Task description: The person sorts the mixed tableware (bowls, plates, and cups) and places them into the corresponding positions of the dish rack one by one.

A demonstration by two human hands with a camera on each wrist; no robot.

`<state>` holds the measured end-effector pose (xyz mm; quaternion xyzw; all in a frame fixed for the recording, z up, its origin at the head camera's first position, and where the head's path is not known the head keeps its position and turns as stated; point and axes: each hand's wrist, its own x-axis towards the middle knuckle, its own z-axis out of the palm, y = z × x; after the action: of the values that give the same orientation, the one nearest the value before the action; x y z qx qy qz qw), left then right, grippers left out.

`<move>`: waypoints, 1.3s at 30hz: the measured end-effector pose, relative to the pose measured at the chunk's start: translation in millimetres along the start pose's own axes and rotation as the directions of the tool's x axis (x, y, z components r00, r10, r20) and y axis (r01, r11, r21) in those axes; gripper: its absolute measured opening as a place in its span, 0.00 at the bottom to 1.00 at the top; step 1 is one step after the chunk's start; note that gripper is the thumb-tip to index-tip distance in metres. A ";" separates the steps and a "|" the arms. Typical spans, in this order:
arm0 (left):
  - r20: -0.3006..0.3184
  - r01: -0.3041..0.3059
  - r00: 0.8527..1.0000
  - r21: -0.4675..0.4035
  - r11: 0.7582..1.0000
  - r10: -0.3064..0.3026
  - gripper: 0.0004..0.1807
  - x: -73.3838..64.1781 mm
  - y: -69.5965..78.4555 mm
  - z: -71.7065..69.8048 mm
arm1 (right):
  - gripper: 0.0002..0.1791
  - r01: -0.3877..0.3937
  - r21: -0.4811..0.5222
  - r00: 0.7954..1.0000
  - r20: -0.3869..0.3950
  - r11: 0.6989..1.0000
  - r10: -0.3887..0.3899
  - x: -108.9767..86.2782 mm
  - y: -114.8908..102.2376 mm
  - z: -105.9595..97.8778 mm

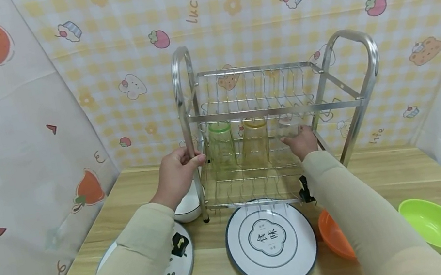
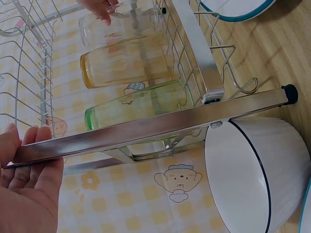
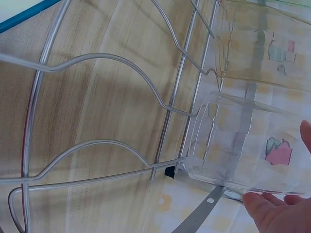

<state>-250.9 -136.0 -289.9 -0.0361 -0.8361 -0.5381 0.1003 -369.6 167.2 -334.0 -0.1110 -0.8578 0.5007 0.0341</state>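
Observation:
A two-tier metal dish rack (image 1: 275, 110) stands on the table. My left hand (image 1: 178, 172) grips its left front post, fingers and thumb wrapped round the metal (image 2: 146, 128). My right hand (image 1: 302, 142) reaches into the lower tier and holds a clear glass (image 3: 243, 145), thumb on one side and fingers on the other. Beside that glass stand an amber glass (image 1: 254, 143) and a green glass (image 1: 222, 147), in a row on the lower wire shelf. The amber one is in the middle, the green one nearest the left post.
In front of the rack lies a white plate (image 1: 240, 247) with a dark rim. A strawberry-patterned plate (image 1: 182, 272) is partly under my left sleeve. A white bowl (image 2: 286, 170) sits by the left post. An orange bowl (image 1: 334, 238) and a green bowl (image 1: 435, 225) are at the right.

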 end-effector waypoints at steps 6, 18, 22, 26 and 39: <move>0.006 0.008 1.000 -0.006 1.000 -0.008 0.11 -0.4 0.7 0.5 | 0.48 0.005 0.017 1.000 0.003 1.000 -0.005 -2.2 0.0 -2.8; -0.004 0.005 1.000 -0.030 1.000 -0.005 0.11 -2.0 -1.5 1.7 | 0.48 0.042 -0.037 0.998 0.046 0.998 -0.040 -23.3 -8.5 -9.8; -0.012 -0.003 1.000 -0.039 0.999 0.002 0.11 -1.5 -2.8 2.7 | 0.47 0.082 -0.060 0.994 0.073 0.995 -0.078 -31.4 -10.2 -11.2; -0.011 0.010 1.000 -0.053 0.999 -0.011 0.11 -2.2 -3.2 2.9 | 0.46 0.114 -0.035 0.988 0.110 0.993 -0.110 -45.1 -13.7 -13.7; 0.002 0.046 0.999 -0.012 0.999 -0.046 0.15 -2.5 -0.5 0.0 | 0.45 0.202 -0.101 0.968 0.172 0.974 -0.183 -88.5 -15.9 -17.1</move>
<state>-248.5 -136.1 -291.0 -0.0178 -0.8336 -0.5452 0.0869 -283.0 154.3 -307.0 0.0121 -0.8926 0.4507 0.0063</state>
